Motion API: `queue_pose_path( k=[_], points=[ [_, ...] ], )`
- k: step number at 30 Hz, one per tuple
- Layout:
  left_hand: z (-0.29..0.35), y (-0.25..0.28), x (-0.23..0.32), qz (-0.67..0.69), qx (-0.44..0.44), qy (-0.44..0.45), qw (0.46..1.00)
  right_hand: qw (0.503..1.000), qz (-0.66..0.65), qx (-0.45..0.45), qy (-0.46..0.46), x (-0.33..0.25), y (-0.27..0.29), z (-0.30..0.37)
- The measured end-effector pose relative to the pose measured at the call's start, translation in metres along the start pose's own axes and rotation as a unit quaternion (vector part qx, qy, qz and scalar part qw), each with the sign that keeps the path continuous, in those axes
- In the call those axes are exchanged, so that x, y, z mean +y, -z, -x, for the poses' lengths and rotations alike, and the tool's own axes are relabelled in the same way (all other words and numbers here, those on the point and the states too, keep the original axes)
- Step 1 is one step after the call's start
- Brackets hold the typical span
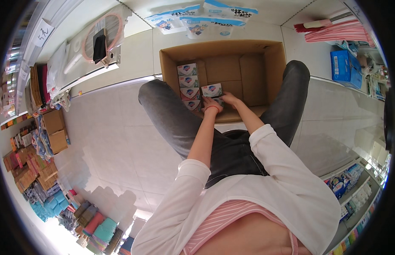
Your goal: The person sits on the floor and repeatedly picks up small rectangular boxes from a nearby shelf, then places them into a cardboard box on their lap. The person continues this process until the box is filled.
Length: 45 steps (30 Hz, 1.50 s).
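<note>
Between my knees stands an open brown cardboard box. Along its left wall runs a column of small white soap boxes with a blue and red emblem. Just right of that column lies another white soap box. Closer to me, a further soap box is mostly hidden under my fingers. My left hand lies over its left end, fingers bent round it. My right hand grips its right end, the fingertips partly hidden.
Blue-and-white plastic packs lie beyond the cardboard box. A white shelf with a pink-rimmed mirror is at far left. On the right are a pink-striped item and a blue package. Stacked goods line the left.
</note>
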<state>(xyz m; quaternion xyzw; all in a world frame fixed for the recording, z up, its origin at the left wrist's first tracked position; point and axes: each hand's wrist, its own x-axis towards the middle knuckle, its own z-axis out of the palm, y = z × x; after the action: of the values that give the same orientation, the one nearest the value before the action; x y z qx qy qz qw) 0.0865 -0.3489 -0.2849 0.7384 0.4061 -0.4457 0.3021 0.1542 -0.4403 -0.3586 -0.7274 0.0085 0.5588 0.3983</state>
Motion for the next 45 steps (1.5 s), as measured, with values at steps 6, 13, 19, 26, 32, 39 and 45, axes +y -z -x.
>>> queue_pose_path(
  k=[6, 13, 19, 26, 32, 39, 45],
  points=[
    [-0.025, -0.013, -0.003, 0.001, 0.018, 0.034, 0.999, 0.991, -0.041, -0.095, -0.081, -0.019, 0.013, 0.016],
    [-0.017, -0.01, -0.003, -0.015, 0.029, -0.031, 0.999, 0.993, 0.032, -0.115, -0.011, -0.02, 0.011, 0.023],
    [-0.014, -0.007, -0.007, -0.095, 0.021, -0.047, 0.994, 0.989, 0.089, -0.115, -0.023, -0.037, 0.005, 0.035],
    [-0.015, -0.006, -0.002, -0.08, 0.033, -0.058, 0.995, 0.978, 0.187, -0.031, 0.082, -0.021, 0.036, 0.043],
    [-0.001, -0.007, -0.008, -0.144, 0.031, -0.057, 0.988, 0.973, 0.151, -0.111, 0.135, -0.061, 0.046, 0.085],
    [-0.018, -0.019, -0.003, -0.179, 0.032, -0.084, 0.98, 0.789, 0.185, -0.342, 0.476, -0.327, 0.054, 0.313],
    [-0.022, -0.019, 0.001, -0.095, 0.023, -0.108, 0.989, 0.547, 0.336, 0.072, 0.763, -0.485, 0.037, 0.434]
  ],
)
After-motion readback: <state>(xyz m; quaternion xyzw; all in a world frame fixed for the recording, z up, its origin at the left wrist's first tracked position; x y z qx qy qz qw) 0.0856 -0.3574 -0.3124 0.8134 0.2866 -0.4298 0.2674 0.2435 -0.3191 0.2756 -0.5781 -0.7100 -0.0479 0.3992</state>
